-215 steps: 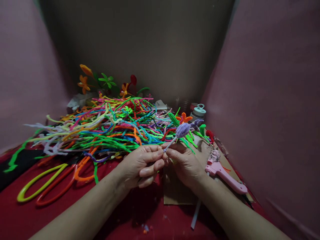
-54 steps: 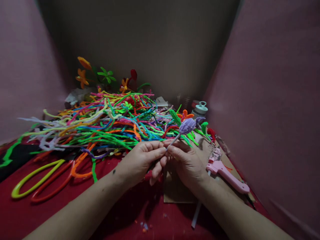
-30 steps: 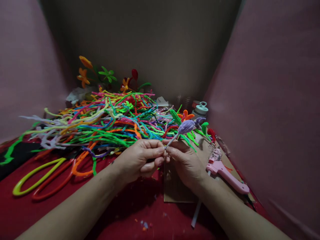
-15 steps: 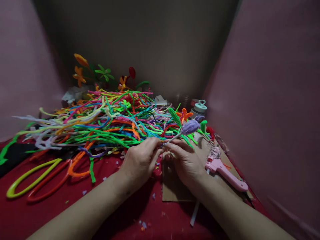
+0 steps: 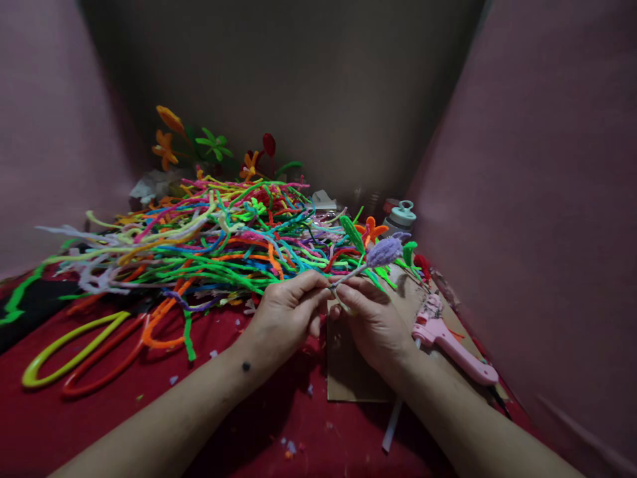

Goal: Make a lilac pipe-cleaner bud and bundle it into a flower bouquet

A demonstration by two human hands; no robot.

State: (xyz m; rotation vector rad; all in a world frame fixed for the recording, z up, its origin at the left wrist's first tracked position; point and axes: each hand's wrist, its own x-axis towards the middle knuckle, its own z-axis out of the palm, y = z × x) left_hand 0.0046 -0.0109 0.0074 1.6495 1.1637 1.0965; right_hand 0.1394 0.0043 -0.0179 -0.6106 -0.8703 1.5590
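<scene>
A purple pipe-cleaner flower (image 5: 385, 253) with a pale stem (image 5: 352, 273) leans up to the right from between my hands. My left hand (image 5: 293, 302) pinches the lower end of the stem, thumb against forefinger. My right hand (image 5: 371, 315) is closed on the same stem just beside it, fingertips nearly touching those of the left. The very end of the stem is hidden by the fingers. Below the right hand lies a sheet of cardboard (image 5: 348, 378), and a pink glue gun (image 5: 452, 345) with a glue stick (image 5: 393, 425) rests on it to the right.
A large heap of coloured pipe cleaners (image 5: 223, 245) spreads behind my hands. Scissors with yellow and red handles (image 5: 74, 345) lie at left on the red cloth (image 5: 239, 431). Finished flowers (image 5: 166, 143) stand at the back. A bottle with a pale lid (image 5: 403, 212) stands back right.
The view has shifted slightly, so everything sits a little further right. My left hand has rolled over a little at the stem, its wrist turning; both hands keep hold of the flower.
</scene>
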